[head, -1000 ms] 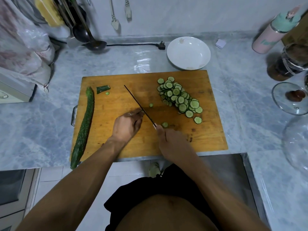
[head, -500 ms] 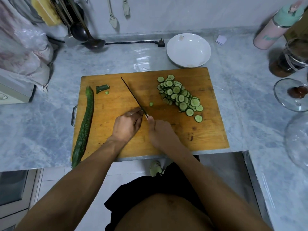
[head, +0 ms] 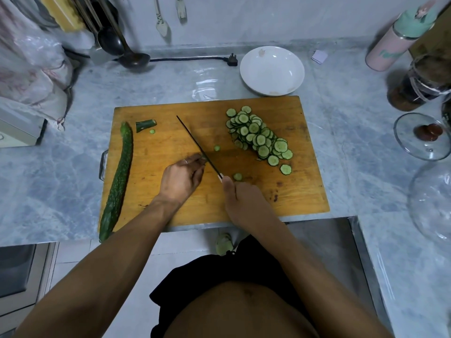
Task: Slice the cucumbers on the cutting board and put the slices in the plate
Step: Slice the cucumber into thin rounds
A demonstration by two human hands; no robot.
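Observation:
On the wooden cutting board (head: 170, 142) a pile of cucumber slices (head: 258, 139) lies at the right. A whole cucumber (head: 119, 176) lies along the board's left edge, with a cut-off tip (head: 146, 124) beside its far end. My right hand (head: 244, 201) grips the handle of a thin dark knife (head: 197, 145), whose blade runs diagonally across the board's middle. My left hand (head: 181, 178) sits left of the blade, its curled fingertips pinching a small cucumber end (head: 203, 156) that is mostly hidden. A loose slice (head: 238, 176) lies by my right thumb. The white plate (head: 246, 76) stands behind the board and holds no slices.
Ladles (head: 133, 58) and a power plug (head: 231, 60) lie at the back of the marble counter. A pink bottle (head: 390, 48), a dark jar (head: 415, 86) and glass lids (head: 419, 136) stand at the right. A plastic bag (head: 31, 67) is at the left.
My right hand pushed the knife forward along the board, then drew it back a little. My left hand stayed put beside the blade.

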